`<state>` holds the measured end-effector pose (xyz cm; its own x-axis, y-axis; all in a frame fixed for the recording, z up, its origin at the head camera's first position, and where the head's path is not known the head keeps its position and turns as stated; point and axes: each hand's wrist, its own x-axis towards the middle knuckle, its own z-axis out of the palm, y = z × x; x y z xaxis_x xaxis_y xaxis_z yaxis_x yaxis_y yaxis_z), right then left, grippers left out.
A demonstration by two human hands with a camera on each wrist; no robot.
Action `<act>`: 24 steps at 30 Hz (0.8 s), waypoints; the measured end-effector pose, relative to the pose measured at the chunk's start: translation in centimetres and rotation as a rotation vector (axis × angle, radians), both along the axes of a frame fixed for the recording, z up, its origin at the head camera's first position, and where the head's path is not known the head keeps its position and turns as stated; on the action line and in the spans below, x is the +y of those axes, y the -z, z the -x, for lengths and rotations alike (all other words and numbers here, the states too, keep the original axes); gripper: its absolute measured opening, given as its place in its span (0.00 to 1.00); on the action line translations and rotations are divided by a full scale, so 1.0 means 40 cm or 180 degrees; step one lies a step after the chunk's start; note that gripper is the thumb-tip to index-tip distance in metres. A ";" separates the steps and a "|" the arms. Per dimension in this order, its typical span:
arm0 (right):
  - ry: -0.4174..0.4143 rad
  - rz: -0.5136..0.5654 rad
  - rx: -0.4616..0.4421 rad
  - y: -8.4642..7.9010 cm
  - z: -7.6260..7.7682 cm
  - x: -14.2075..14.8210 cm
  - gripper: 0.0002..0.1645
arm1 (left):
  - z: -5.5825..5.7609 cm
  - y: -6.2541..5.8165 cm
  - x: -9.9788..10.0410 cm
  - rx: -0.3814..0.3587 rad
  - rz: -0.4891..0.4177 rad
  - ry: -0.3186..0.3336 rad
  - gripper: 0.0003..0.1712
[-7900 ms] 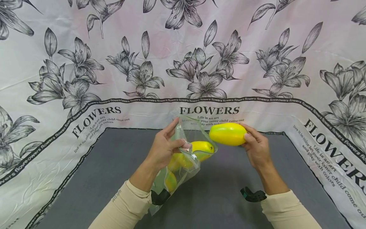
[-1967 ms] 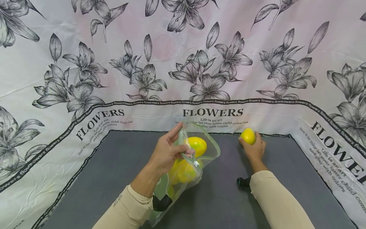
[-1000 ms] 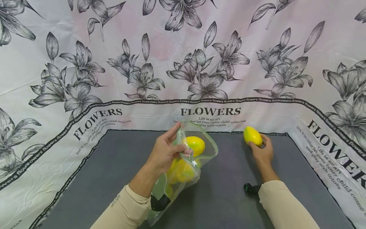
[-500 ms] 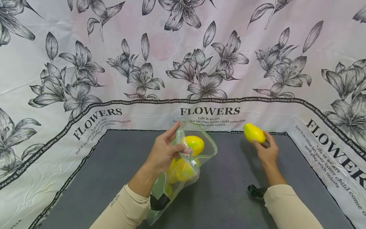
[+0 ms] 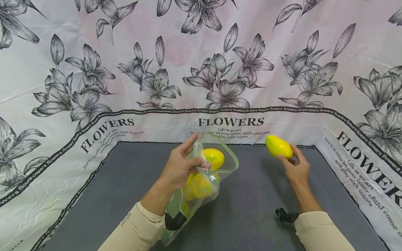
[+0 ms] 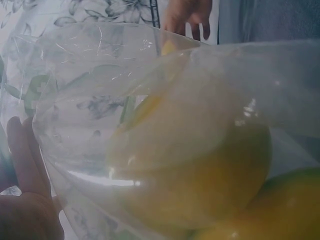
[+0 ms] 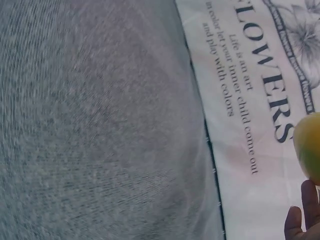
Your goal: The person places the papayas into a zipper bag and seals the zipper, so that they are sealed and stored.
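My left hand pinches the rim of a clear zip bag with a pale green edge, its mouth held open toward the right. Several yellow mangoes lie inside, one of them near the mouth. To the right, my right hand holds another yellow mango by its near end, raised over the back of the table and apart from the bag. The left wrist view shows blurred mangoes through the plastic. Only part of the held mango shows in the right wrist view.
A dark grey table lies under both hands. White cloth printed with flowers and lettering borders it at the back and sides. A black wrist device sits at the right wrist, another at the left.
The mango first held beside the bag has left my right hand; the bag looks fuller. That hand then held another at the table's back edge, tilted it and drew it slightly nearer. My left hand stays put.
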<state>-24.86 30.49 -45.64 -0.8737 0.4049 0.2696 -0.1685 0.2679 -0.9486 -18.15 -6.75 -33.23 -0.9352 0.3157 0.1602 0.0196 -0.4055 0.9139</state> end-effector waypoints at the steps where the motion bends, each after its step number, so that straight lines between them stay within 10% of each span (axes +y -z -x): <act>1: -0.0023 0.0032 0.0023 -0.003 -0.004 -0.001 0.39 | 0.000 0.000 -0.001 -0.0006 -0.0005 -0.0001 0.49; 24: -0.0752 0.0721 0.1085 -0.081 -0.081 -0.028 0.31 | -0.005 -0.004 -0.009 -0.0021 0.0015 -0.0027 0.49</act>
